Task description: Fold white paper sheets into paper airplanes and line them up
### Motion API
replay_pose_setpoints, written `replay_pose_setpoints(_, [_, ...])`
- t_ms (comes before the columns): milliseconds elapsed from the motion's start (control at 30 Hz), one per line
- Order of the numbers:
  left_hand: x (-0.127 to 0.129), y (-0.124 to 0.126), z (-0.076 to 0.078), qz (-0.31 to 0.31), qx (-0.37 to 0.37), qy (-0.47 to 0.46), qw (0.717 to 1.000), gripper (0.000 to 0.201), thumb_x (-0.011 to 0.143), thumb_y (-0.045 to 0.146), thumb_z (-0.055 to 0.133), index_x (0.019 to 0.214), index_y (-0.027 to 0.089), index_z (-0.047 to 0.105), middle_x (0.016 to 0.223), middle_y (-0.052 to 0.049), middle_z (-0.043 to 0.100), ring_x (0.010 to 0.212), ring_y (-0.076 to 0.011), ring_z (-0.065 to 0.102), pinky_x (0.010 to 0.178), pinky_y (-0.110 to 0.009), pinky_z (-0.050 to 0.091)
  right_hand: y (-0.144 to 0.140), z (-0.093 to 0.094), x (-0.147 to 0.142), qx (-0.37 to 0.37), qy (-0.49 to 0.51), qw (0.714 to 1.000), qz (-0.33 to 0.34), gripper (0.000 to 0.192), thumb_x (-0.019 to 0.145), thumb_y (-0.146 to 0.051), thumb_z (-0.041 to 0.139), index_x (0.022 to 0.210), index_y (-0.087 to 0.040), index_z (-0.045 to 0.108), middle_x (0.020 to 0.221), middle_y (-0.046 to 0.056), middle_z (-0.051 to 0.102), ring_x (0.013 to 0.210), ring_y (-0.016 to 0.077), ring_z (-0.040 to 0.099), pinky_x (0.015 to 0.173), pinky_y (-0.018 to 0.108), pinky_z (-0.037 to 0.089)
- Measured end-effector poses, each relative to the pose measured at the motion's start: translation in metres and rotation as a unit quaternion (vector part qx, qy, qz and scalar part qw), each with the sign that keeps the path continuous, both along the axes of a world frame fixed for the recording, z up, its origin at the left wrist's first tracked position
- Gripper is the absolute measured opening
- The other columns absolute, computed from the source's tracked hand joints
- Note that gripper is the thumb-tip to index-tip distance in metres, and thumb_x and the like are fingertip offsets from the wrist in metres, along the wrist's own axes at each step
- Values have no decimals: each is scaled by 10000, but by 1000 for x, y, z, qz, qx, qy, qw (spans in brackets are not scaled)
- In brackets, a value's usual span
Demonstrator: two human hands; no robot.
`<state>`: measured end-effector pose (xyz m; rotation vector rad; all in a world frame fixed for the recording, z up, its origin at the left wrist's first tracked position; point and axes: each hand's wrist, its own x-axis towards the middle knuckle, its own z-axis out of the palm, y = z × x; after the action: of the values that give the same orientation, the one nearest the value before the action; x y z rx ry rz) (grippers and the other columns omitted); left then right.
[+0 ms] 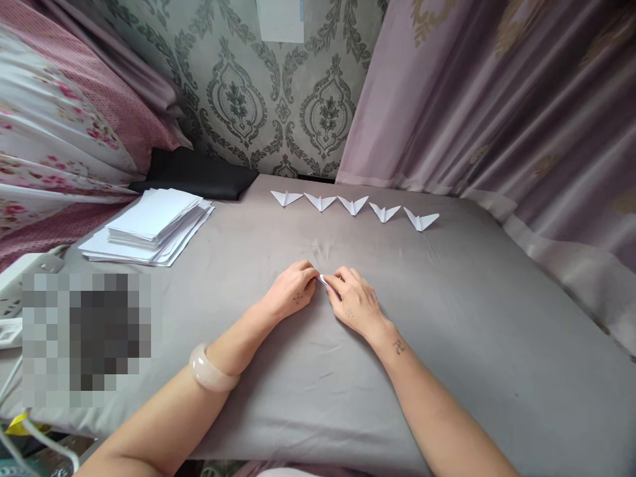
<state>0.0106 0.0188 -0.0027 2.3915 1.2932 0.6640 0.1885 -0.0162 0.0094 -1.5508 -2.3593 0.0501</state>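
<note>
Near the middle of the grey cloth-covered table (472,318), a small piece of folded white paper (322,279) shows between my two hands. My left hand (295,290) pinches its left end, fingers closed. From the other side my right hand (355,300) grips it with thumb and fingers pressed together. Most of the paper is hidden behind my fingers. Beyond my hands, several white folded paper planes (352,206) with spread wings stand in a slanting row.
At the back left lies a stack of white paper sheets (149,222), smaller sheets on larger ones. Behind it rests a black folded item (199,173). A white power strip (24,285) with cables sits at the left edge, beside a blurred-out patch. Curtains (447,99) hang along both sides.
</note>
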Motion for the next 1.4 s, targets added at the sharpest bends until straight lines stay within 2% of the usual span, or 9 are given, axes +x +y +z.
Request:
replay_pose_setpoints(267, [3,5,0,8,-23,-5,1000,204,907,177,468,882,183,670,901,-47,634,837,-172,599,728,-261,465,9,2,-4,20,-78,997,11,315,989,-278,353,976,-191,655,912,59,600,846,182,521,733,301,352])
replay_pose_setpoints(667, [7,4,-4,35,-16,-19,999,212,888,164,478,790,175,665,853,-40,633,817,-163,589,684,-243,432,24,17,-7,-48,-107,993,20,313,982,-291,398,899,-191,684,900,45,633,833,155,565,697,286,334])
replay_pose_setpoints(800, [8,6,-5,53,-48,-65,995,167,833,137,521,770,179,670,831,-24,631,752,-142,578,646,-228,413,31,22,-2,-91,-87,992,25,261,958,-288,448,942,-213,697,905,36,650,859,154,586,665,275,323])
replay_pose_setpoints(967, [11,6,0,74,-90,-102,988,175,800,127,526,718,176,672,808,-20,636,708,-130,563,633,-221,407,39,23,3,-147,-30,989,-2,223,920,-336,501,936,-258,709,918,3,687,821,151,610,637,261,313])
replay_pose_setpoints(1133, [14,5,2,94,-103,-109,984,171,777,127,533,673,172,663,768,-15,626,688,-127,548,613,-221,391,42,24,2,-170,0,985,-30,239,897,-355,508,909,-269,731,924,6,707,811,157,620,639,256,328])
replay_pose_setpoints(1400, [17,6,4,123,-125,-113,978,172,740,101,531,631,169,645,731,-8,628,678,-125,544,595,-222,380,55,34,-1,-259,30,963,-61,226,822,-366,541,832,-281,750,860,12,732,792,164,625,611,240,351])
